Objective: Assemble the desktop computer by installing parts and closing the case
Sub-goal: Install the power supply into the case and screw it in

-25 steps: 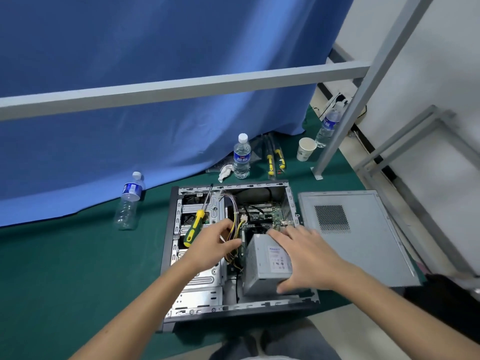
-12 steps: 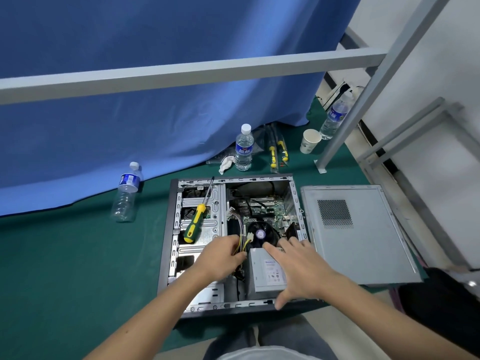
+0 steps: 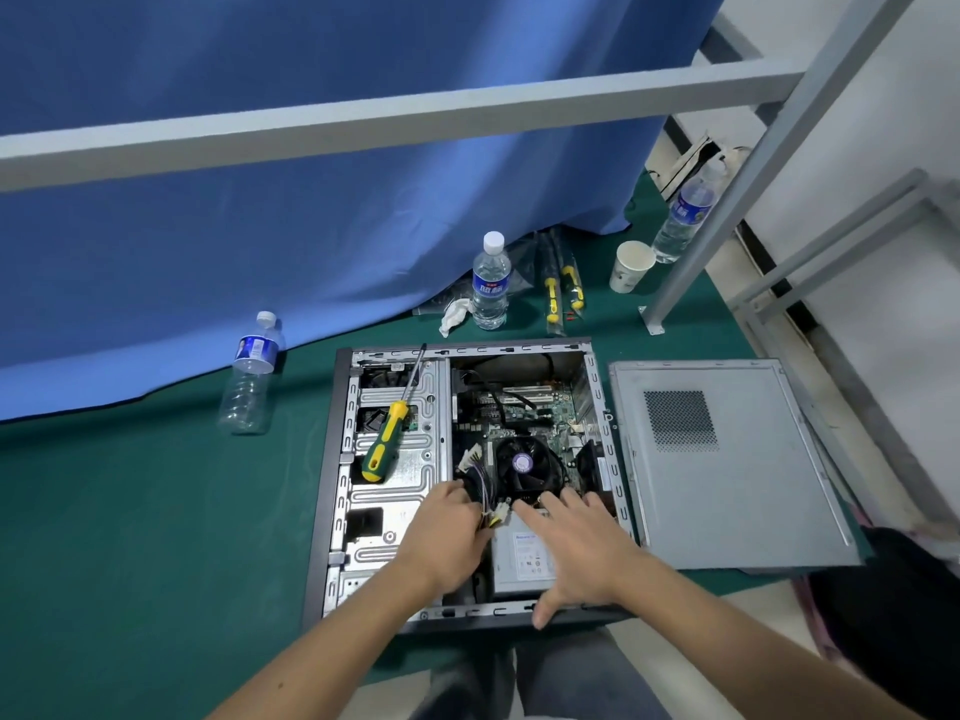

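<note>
Head view looks down into the open grey metal computer case [image 3: 332,491] lying on its side on the green-covered surface [image 3: 130,511]. The grey box-shaped power supply [image 3: 519,558], tilted up in my grip a second ago, now sits flat in the near corner of the case, just below the round black cooler fan [image 3: 524,465]. My right hand [image 3: 576,548] lies spread across its top, fingers straight and pressing, thumb hooked over the near case edge. My left hand [image 3: 441,532] is curled round the bundle of coloured power cables [image 3: 480,491] with their white plugs, holding them clear of the fan. I judge the supply is seated, so the cables can go to the board and the screws can follow.

Across the drive bay rests the green-and-yellow-handled screwdriver [image 3: 387,439], untouched. Just right of the case lies the flat grey side panel [image 3: 727,459] with its mesh vent, not yet fitted. Farther back stand a clear plastic water bottle [image 3: 491,283] and a white paper cup [image 3: 629,265]; another bottle [image 3: 249,376] lies near the blue curtain [image 3: 311,241].
</note>
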Motion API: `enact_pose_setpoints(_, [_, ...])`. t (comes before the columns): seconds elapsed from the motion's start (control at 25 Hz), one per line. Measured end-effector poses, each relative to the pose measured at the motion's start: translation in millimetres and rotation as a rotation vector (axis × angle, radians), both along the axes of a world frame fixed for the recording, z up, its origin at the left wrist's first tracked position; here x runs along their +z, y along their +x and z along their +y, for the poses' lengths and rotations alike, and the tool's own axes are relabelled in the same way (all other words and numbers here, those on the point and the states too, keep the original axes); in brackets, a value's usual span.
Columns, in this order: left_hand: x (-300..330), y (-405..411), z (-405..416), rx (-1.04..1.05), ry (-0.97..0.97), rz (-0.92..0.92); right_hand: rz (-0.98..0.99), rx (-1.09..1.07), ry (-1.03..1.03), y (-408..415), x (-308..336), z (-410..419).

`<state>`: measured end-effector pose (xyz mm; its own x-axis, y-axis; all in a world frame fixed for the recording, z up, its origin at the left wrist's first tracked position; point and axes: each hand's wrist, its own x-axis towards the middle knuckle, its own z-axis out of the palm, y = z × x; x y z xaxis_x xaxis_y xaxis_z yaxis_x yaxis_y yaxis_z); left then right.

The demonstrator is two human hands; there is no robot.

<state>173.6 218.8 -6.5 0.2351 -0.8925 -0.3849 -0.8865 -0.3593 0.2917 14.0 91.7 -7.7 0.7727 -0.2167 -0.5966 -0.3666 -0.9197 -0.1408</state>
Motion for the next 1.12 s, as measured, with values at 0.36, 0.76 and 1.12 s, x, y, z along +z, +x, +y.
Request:
enact_pose_setpoints(0.36, [-3,-15,3,0.050,-0.013,-0.062,-0.219,-0.302,0.309,-20,15,-4])
enact_pose_setpoints(0.76, [0,-59,-14,0.211,0.240,0.006,-0.205,-1.022,0.571,-53,8,-53])
enact_pose_setpoints(1.12, [-11,-57,-29,0.614,0.243,0.386,-0.007,-0.871,0.492,-45,-1,-89])
